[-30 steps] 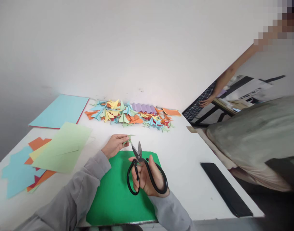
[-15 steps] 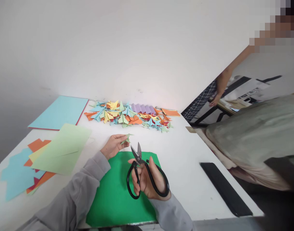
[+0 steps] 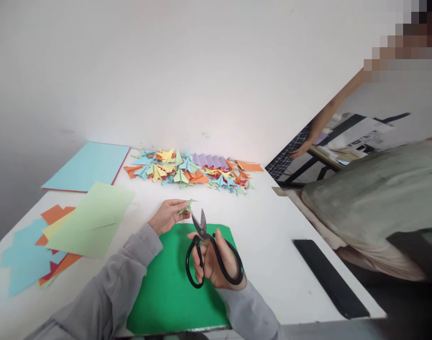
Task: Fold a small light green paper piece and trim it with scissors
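Note:
Pinched in the fingers of my left hand [image 3: 170,215] is a small folded piece of light green paper [image 3: 189,205], partly covered by the fingers. My right hand [image 3: 217,262] grips black-handled scissors [image 3: 202,231], its fingers through the loops. The blades are spread apart and point up toward the green paper, with the left blade's tip close by the left fingers. Whether the blade touches the paper I cannot tell. Beneath both hands lies a green sheet [image 3: 180,288] on the white table [image 3: 268,269].
Folded paper planes [image 3: 180,175] lie heaped by the wall, beside pleated purple paper [image 3: 210,161] and an orange pad [image 3: 250,166]. Coloured paper scraps [image 3: 28,259], a pale green sheet [image 3: 95,222] and a blue sheet [image 3: 88,165] are at left. A black case [image 3: 331,278] lies right; another person [image 3: 375,198] stands beyond.
The scissors in my right hand have shifted slightly left and up, nearer the green paper. My left hand has barely moved. The other person's hand has moved left.

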`<action>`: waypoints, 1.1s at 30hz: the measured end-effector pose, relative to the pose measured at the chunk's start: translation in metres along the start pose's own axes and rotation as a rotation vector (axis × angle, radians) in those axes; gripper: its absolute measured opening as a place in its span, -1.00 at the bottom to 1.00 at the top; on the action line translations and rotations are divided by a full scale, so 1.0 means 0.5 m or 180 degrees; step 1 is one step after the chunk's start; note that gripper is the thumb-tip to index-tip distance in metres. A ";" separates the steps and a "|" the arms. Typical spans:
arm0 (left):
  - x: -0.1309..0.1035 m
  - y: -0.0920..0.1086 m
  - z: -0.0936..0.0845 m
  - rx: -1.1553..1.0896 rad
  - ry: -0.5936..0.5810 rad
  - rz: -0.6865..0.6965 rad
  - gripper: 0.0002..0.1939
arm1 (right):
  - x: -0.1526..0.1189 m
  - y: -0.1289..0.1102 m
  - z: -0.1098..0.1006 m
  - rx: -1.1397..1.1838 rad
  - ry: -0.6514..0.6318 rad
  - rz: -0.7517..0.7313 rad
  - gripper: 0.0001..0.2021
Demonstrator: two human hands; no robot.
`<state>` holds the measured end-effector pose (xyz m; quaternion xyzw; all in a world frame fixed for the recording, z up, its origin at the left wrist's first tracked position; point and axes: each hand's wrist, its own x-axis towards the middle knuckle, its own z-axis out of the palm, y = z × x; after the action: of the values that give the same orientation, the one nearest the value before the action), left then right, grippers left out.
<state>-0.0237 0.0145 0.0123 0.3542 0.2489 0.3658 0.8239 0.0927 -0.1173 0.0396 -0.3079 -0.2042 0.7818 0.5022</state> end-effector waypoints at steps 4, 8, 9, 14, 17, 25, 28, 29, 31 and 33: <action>-0.001 0.001 0.001 -0.0002 -0.0029 -0.0009 -0.83 | 0.000 -0.001 0.002 0.0043 0.0016 -0.0009 -0.46; -0.002 0.002 0.001 -0.0014 -0.0048 -0.0008 -0.84 | -0.001 -0.001 0.005 0.0039 0.0008 -0.0010 -0.46; -0.002 0.002 0.001 -0.0016 -0.0035 -0.0005 -0.84 | -0.002 -0.001 0.005 0.0034 0.0009 -0.0006 -0.46; -0.002 0.002 0.003 0.0003 0.0045 -0.0002 -0.84 | -0.005 -0.002 0.006 0.0002 0.0039 -0.0005 -0.45; -0.003 0.004 0.005 0.0044 0.0066 -0.0024 -0.83 | -0.007 -0.002 0.006 -0.0040 0.0050 0.0005 -0.44; -0.005 0.006 0.007 0.0071 0.0096 -0.0089 -0.80 | -0.009 -0.001 0.004 -0.0078 0.0083 0.0069 -0.43; -0.007 0.006 0.007 0.0120 -0.0020 -0.0165 -0.78 | -0.009 0.000 0.004 -0.0078 0.0063 0.0060 -0.44; -0.007 0.006 0.007 0.0118 -0.0027 -0.0153 -0.77 | -0.009 0.000 0.004 -0.0081 0.0061 0.0061 -0.44; -0.007 0.006 0.006 0.0104 -0.0022 -0.0117 -0.76 | -0.009 0.001 0.004 -0.0092 0.0070 0.0060 -0.44; -0.006 0.006 0.005 0.0115 -0.0032 -0.0113 -0.76 | -0.010 0.001 0.005 -0.0106 0.0084 0.0053 -0.45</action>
<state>-0.0254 0.0127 0.0165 0.3664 0.2576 0.3447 0.8250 0.0920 -0.1220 0.0422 -0.3282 -0.2080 0.7783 0.4932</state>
